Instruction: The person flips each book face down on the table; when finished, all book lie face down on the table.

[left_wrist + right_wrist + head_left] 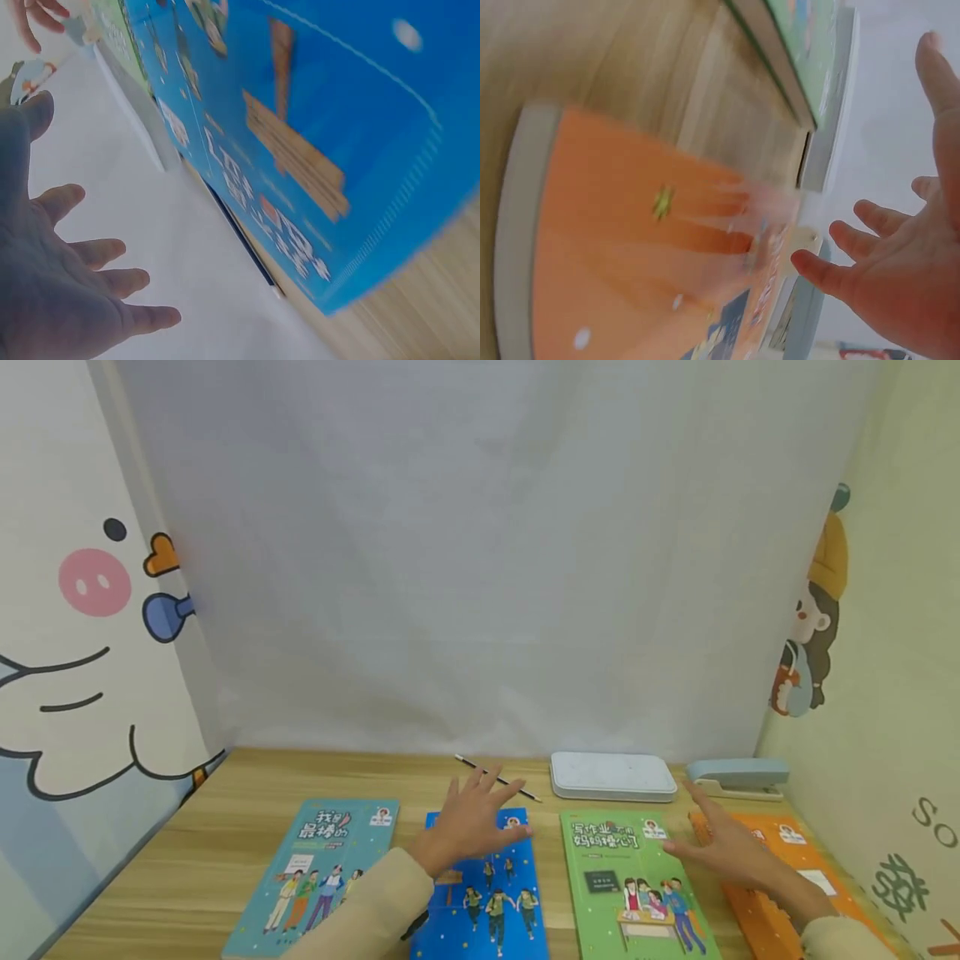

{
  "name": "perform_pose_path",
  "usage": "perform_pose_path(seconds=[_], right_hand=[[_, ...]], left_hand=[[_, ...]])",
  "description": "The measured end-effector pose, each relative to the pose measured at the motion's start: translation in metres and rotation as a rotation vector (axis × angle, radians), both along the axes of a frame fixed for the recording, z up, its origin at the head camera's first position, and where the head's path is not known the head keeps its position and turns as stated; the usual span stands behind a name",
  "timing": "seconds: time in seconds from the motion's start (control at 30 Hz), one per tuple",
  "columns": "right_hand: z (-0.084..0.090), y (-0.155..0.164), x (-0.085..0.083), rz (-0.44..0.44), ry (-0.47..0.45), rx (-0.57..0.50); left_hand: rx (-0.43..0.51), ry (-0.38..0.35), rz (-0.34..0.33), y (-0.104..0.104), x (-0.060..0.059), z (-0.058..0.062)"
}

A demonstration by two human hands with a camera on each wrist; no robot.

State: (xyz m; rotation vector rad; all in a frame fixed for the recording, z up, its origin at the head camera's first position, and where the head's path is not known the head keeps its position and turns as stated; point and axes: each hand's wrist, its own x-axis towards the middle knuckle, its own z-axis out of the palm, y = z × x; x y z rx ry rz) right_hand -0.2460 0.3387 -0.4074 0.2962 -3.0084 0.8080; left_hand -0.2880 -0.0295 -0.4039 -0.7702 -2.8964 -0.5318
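Note:
My left hand [471, 821] hovers over the top of a blue book [480, 910], fingers spread and holding nothing. In the left wrist view the blue book [300, 112] lies beside the spread left hand [67, 270]. My right hand [727, 847] is held above an orange book [780, 906], its thumb pointing toward a green book [600, 877]. The right wrist view has the right hand [900, 262] with fingers apart and nothing between them, over the orange book [630, 247]. A teal book [322, 860] lies to the left of the left sleeve.
Behind the books, a black pencil [510, 783] lies at a slant near a white pencil case [613, 777]. A light-blue stapler [738, 777] stands at the back right. A pale curtain [480, 568] hangs along the back edge of the wooden table [187, 852], with patterned walls at both sides.

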Motion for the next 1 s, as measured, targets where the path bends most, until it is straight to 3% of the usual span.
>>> perform_pose_path(seconds=[0.27, 0.53, 0.7, 1.0], right_hand=[[-0.007, 0.031, 0.0, 0.006, 0.026, -0.017], [-0.004, 0.062, 0.0, -0.024, 0.045, 0.036], [-0.001, 0.078, -0.004, -0.035, 0.049, 0.063], [0.007, 0.1, -0.005, -0.105, -0.045, 0.104]], left_hand=[[-0.054, -0.014, -0.127, 0.044, 0.003, -0.004], [-0.095, 0.092, -0.243, 0.079, 0.006, -0.007], [-0.126, 0.122, -0.281, 0.099, 0.008, -0.007], [-0.208, 0.123, -0.338, 0.133, 0.013, -0.006]])
